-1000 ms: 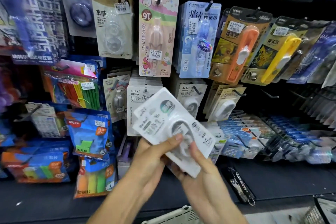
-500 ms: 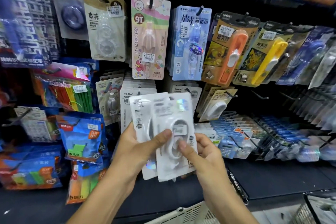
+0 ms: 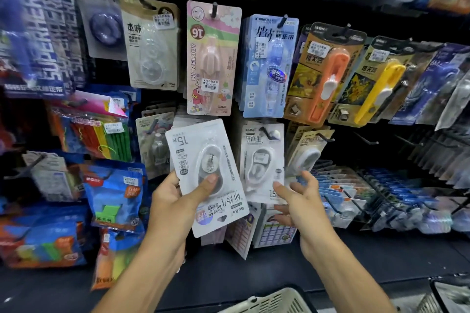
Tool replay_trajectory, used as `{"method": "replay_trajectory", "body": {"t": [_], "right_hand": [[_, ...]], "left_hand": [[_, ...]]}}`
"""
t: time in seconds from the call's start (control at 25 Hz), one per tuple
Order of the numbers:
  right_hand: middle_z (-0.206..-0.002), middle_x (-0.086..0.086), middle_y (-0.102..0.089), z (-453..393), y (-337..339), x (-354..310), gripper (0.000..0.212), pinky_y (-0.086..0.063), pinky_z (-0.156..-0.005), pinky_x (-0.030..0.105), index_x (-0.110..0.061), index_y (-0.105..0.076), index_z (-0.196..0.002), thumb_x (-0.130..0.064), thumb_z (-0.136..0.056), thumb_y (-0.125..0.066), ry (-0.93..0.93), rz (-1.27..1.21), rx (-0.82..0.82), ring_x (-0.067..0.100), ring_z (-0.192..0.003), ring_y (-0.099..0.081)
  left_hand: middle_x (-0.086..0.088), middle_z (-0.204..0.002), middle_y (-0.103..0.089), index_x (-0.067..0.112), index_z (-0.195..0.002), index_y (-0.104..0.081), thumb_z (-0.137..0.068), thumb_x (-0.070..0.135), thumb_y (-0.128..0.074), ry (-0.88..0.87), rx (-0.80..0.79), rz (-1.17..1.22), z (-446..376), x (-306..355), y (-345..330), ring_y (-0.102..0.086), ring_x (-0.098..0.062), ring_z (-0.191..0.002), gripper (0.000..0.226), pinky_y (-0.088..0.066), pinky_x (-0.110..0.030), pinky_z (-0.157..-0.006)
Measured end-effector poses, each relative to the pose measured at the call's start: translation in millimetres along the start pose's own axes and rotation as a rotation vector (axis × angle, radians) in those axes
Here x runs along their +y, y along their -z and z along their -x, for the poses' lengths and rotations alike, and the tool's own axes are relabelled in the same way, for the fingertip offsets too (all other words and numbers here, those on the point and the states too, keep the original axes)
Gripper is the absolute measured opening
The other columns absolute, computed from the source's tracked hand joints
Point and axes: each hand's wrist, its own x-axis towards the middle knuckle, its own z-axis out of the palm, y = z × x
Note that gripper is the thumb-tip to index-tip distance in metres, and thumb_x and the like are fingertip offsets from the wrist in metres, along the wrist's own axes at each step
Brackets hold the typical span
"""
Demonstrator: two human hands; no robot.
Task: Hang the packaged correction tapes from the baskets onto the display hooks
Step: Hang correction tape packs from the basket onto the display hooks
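My left hand [image 3: 178, 201] grips a white packaged correction tape [image 3: 203, 173], thumb across its front; the pack is turned upside down and tilted, in front of the lower row of hooks. To its right a second white correction tape pack [image 3: 262, 160] hangs on a black display hook [image 3: 267, 132]. My right hand [image 3: 302, 201] is just below and right of that hanging pack with fingers spread, its thumb tip at the pack's lower edge, holding nothing.
Dense rows of hanging stationery packs cover the black wall, among them a pink My Melody pack [image 3: 212, 58] and a blue pack [image 3: 269, 66] above. A pale basket [image 3: 269, 300] sits at the bottom centre, another basket [image 3: 450, 295] at bottom right. Bare hooks [image 3: 366, 138] stick out on the right.
Both hands held the white packs together before. Now one pack hangs on the hook with my right hand off it, and my left hand keeps another, moved slightly left.
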Motion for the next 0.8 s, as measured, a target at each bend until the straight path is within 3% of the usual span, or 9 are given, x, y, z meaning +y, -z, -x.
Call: {"method": "replay_trajectory", "body": {"t": [0.08, 0.16, 0.24, 0.36, 0.52, 0.6, 0.68, 0.76, 0.8], "right_hand": [[-0.136, -0.020, -0.047, 8, -4, 8, 0.059, -0.051, -0.093, 0.035, -0.048, -0.037, -0.138, -0.039, -0.091, -0.072, 0.071, 0.066, -0.069, 0.012, -0.119, -0.057], [-0.125, -0.014, -0.066, 19, -13, 12, 0.050, -0.055, -0.078, 0.024, -0.050, -0.048, -0.116, -0.044, -0.079, -0.081, 0.190, -0.044, -0.242, 0.007, -0.104, -0.069], [-0.110, 0.001, -0.076, 21, -22, 13, 0.047, -0.059, -0.071, 0.025, -0.043, -0.051, -0.100, -0.032, -0.073, -0.088, 0.284, -0.142, -0.335, 0.017, -0.093, -0.075], [-0.107, 0.005, -0.078, 14, -21, 1, 0.052, -0.060, -0.070, 0.026, -0.028, -0.050, -0.113, -0.017, -0.076, -0.084, 0.336, -0.291, -0.230, 0.020, -0.092, -0.076], [-0.111, -0.032, -0.070, 8, 0, 7, 0.034, -0.052, -0.083, 0.018, -0.042, -0.069, -0.104, -0.014, -0.086, -0.076, 0.336, -0.226, -0.021, -0.013, -0.108, -0.063], [-0.113, -0.039, -0.067, 5, 7, 15, 0.032, -0.048, -0.097, 0.027, -0.044, -0.072, -0.103, -0.016, -0.089, -0.074, 0.329, -0.182, 0.057, -0.016, -0.118, -0.056], [-0.116, -0.035, -0.067, 3, 8, 17, 0.030, -0.049, -0.098, 0.031, -0.044, -0.072, -0.105, -0.018, -0.089, -0.074, 0.350, -0.168, 0.065, -0.012, -0.121, -0.056], [-0.115, -0.037, -0.067, 2, 6, 15, 0.030, -0.049, -0.090, 0.020, -0.043, -0.072, -0.107, -0.019, -0.089, -0.075, 0.402, -0.087, 0.033, -0.018, -0.114, -0.056], [-0.115, -0.033, -0.069, 3, 7, 14, 0.031, -0.052, -0.083, 0.018, -0.042, -0.073, -0.108, -0.019, -0.088, -0.076, 0.406, -0.060, -0.022, -0.014, -0.111, -0.061]], "left_hand": [[0.004, -0.101, -0.081, 0.022, -0.108, -0.072, -0.070, 0.022, -0.078, 0.000, -0.033, -0.022, -4, -3, -1, -0.078, -0.015, -0.088, 0.039, -0.061, -0.028, -0.059], [0.012, -0.103, -0.080, 0.028, -0.112, -0.068, -0.078, 0.023, -0.076, 0.003, -0.140, -0.130, -6, -5, -8, -0.077, -0.006, -0.090, 0.035, -0.060, -0.023, -0.063], [0.024, -0.101, -0.077, 0.031, -0.117, -0.062, -0.090, 0.026, -0.070, 0.008, -0.267, -0.225, -6, -10, -16, -0.072, 0.008, -0.091, 0.029, -0.055, -0.010, -0.067], [0.022, -0.119, -0.070, 0.037, -0.120, -0.057, -0.097, 0.043, -0.059, -0.078, -0.272, -0.505, -7, -15, -24, -0.063, 0.001, -0.115, 0.024, -0.050, -0.015, -0.087], [0.011, -0.166, -0.020, 0.032, -0.148, -0.039, -0.097, 0.048, -0.053, -0.451, -0.073, -1.374, -24, -22, -14, -0.013, -0.015, -0.151, 0.055, -0.019, -0.038, -0.120], [0.008, -0.171, -0.001, 0.029, -0.155, -0.030, -0.096, 0.046, -0.053, -0.480, -0.081, -1.532, -31, -26, -9, 0.003, -0.021, -0.155, 0.066, -0.009, -0.045, -0.123], [0.008, -0.171, 0.012, 0.030, -0.159, -0.022, -0.097, 0.047, -0.050, -0.450, -0.119, -1.632, -35, -31, -3, 0.015, -0.023, -0.156, 0.070, -0.002, -0.048, -0.124], [0.007, -0.171, 0.009, 0.031, -0.159, -0.023, -0.097, 0.048, -0.048, -0.475, -0.127, -1.650, -34, -31, -3, 0.015, -0.022, -0.156, 0.068, 0.002, -0.048, -0.125], [0.005, -0.172, -0.005, 0.030, -0.157, -0.031, -0.097, 0.048, -0.048, -0.498, -0.097, -1.566, -31, -29, -4, 0.006, -0.021, -0.157, 0.065, -0.002, -0.047, -0.125]]}}
